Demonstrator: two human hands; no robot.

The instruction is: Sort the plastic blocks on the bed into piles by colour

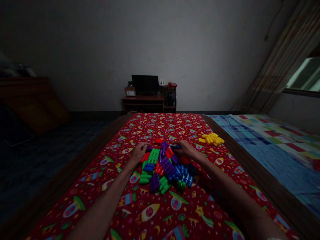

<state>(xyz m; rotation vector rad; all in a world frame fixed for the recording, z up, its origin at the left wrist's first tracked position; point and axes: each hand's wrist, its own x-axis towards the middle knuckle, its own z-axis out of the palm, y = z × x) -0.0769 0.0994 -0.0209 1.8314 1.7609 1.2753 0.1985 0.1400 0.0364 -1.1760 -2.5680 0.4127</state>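
A heap of plastic pieces shaped like short rounded tubes lies on the red patterned tablecloth point(150, 213). Among them are green pieces point(154, 156), purple pieces point(168, 166), blue pieces point(184, 173) and red pieces point(169, 153), many side by side in rows. At the heap's far left edge, my left hand point(139, 153) has its fingers curled against a dark purple piece point(149, 149). My right hand point(184, 148) reaches over the far right side, fingers bent round a dark blue piece point(176, 146). Its palm and wrist hide part of the heap below.
A separate pile of yellow pieces point(212, 138) lies on the cloth to the right. Beyond the table's far end stands a desk with a monitor point(145, 84) and a red telephone point(172, 84). A bed with a checked cover point(277, 143) adjoins the table's right side.
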